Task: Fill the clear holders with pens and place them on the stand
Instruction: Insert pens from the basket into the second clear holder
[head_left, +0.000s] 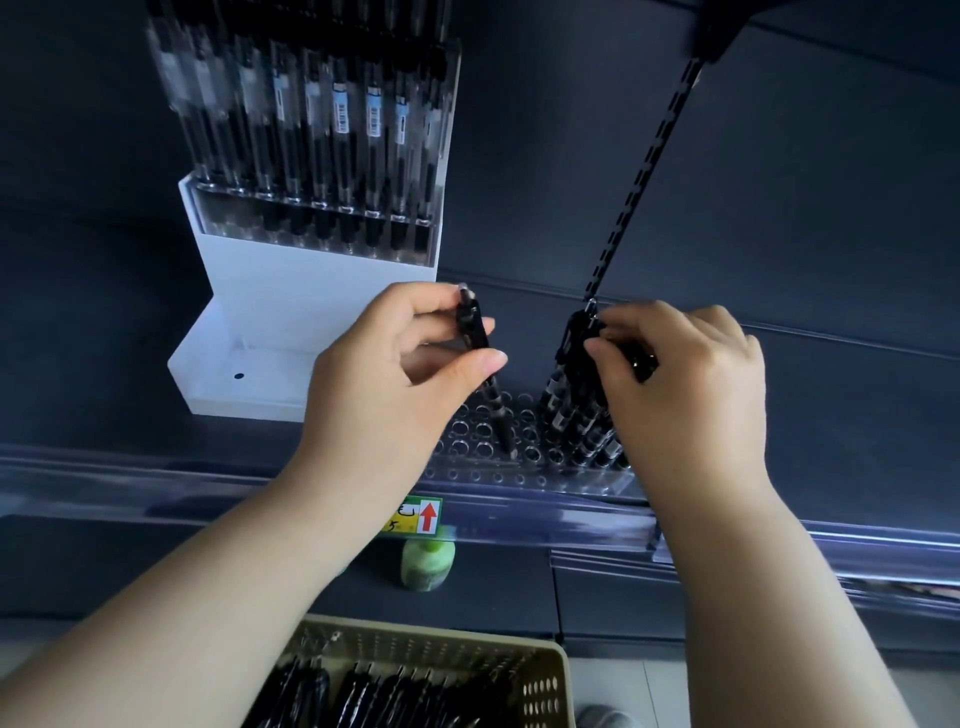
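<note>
— How far along?
— One full clear plastic holder (311, 156) sits on the white stepped stand (249, 332). My left hand (395, 364) pinches a slim black pen (475, 325), tip down in the second clear perforated holder (483, 441). My right hand (685, 374) clasps the bunch of black pens (571, 405) standing in it.
— What's left?
— Many holes are empty; then I'd judge it goes on the stand.

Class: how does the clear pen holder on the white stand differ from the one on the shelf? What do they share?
The clear pen holder on the white stand looks full; the clear holder on the dark shelf has empty holes. The stand's holder is untouched; at the shelf's, the left hand pinches a black pen, the right hand grips a bunch. Both are clear plastic.
</note>
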